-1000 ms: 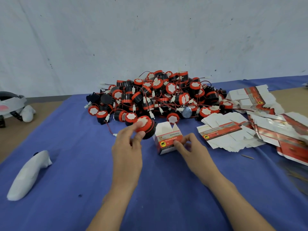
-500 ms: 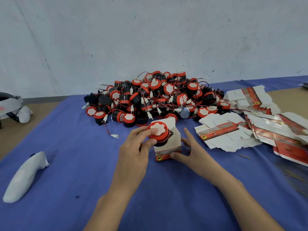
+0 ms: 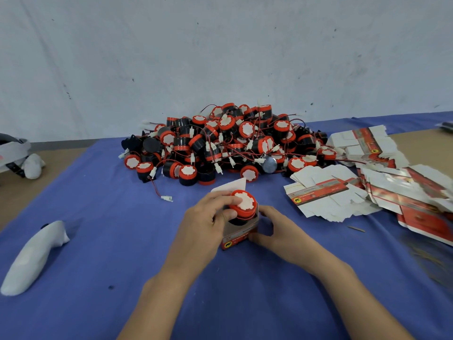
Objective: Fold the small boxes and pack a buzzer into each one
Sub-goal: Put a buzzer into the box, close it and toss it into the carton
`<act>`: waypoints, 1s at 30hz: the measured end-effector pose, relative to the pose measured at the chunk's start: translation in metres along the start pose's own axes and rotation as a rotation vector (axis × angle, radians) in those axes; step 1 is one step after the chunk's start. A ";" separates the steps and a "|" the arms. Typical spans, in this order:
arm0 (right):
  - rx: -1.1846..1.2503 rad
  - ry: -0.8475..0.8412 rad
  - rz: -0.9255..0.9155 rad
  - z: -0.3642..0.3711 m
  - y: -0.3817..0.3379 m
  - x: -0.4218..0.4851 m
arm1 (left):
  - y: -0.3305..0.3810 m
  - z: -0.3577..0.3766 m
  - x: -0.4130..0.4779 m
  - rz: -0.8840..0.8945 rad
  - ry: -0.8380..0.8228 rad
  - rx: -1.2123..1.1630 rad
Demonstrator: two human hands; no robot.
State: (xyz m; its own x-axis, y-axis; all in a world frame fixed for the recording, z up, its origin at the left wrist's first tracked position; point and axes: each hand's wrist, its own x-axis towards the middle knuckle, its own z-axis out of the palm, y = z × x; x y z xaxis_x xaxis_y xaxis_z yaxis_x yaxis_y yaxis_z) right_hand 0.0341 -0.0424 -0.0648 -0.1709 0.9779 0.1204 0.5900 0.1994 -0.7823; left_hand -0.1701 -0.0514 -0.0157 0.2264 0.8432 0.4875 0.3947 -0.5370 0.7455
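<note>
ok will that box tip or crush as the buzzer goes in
The small box looks like thin card, so it probably dents if squeezed. It would likely slide or tip unheld: the right hand braces its side while the left hand holds the buzzer in its mouth.

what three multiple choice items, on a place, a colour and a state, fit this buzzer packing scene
1. Where do the flat box blanks lie from the buzzer pile? A left B right C on top
2. What colour is the cloth? A blue B green C grey
3. The buzzer in the left hand is: A lying on the cloth B sealed inside C partly down in the open folded box
Answers: 1 B, they spread at the pile's right; 2 A, the cloth shows blue throughout; 3 C, its red cap stands above the rim while the right hand holds the box.
</note>
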 end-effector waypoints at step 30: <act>0.232 0.144 0.181 0.034 -0.028 0.001 | 0.034 -0.028 0.016 -0.344 -0.191 -0.280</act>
State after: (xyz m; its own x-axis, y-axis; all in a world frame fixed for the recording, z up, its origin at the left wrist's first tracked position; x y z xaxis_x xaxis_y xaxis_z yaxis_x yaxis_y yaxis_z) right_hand -0.0093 -0.0496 -0.0630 0.0437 0.9983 0.0390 0.4019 0.0182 -0.9155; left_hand -0.1785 -0.0570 0.0298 0.2947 0.9482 0.1189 0.2263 -0.1901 0.9553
